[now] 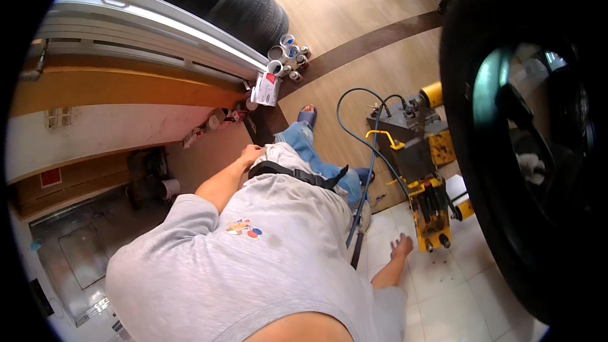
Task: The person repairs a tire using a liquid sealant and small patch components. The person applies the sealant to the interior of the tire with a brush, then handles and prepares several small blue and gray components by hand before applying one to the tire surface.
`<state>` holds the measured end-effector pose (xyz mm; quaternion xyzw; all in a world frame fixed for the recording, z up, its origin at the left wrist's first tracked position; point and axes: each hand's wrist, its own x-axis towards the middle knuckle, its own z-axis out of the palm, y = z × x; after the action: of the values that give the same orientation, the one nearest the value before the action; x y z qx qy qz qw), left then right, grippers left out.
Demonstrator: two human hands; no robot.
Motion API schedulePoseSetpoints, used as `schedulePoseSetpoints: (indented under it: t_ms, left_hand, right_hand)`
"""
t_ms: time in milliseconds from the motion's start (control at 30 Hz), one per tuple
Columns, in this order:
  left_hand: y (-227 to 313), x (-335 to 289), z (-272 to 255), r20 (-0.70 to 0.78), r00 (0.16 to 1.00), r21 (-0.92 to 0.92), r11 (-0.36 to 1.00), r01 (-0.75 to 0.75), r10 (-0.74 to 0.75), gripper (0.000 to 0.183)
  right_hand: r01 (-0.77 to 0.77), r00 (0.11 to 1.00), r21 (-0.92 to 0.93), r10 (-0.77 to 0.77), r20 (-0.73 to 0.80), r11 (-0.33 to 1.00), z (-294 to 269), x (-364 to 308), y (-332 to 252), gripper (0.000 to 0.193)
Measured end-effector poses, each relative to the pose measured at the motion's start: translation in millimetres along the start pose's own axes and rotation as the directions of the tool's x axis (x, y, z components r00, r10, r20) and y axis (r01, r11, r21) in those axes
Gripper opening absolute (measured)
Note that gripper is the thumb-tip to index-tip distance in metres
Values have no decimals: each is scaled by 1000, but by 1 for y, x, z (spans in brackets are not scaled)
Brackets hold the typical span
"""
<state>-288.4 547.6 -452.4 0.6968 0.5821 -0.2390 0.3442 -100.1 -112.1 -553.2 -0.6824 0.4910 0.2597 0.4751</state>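
My left hand [253,153] is at my left hip, against the hem of my grey shirt [272,240] and beside a black waist strap [294,174]. Its fingers are mostly hidden, so whether it grips anything does not show. Low on the right, my right hand [401,246] has its fingers apart and nothing in it. Just beyond that hand stands a yellow and black machine [430,212] with levers and pedal-like ends. Dark hoses [354,101] loop from it toward my right side. At the far right a large black tyre [459,152] on a wheel looms close.
Stacked tyres [234,6] stand at the upper left behind a white metal frame [158,22]. Several small cans [288,57] and a white box [266,88] are on the floor near my feet. A wooden ledge [126,85] runs along the left wall.
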Motion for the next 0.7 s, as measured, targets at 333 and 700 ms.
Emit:
schedulePoseSetpoints:
  t_ms: [333,700]
  left_hand:
    - [68,217,-31,-121,992,-35,998,-44,40,35]
    - [160,309,153,256,861,-424,852,-308,439,31]
  right_hand:
    - [-156,985,-739,159,-66,655,33,-230,-77,29]
    - [574,816,-629,-304,491,525,494,-235,-196,27]
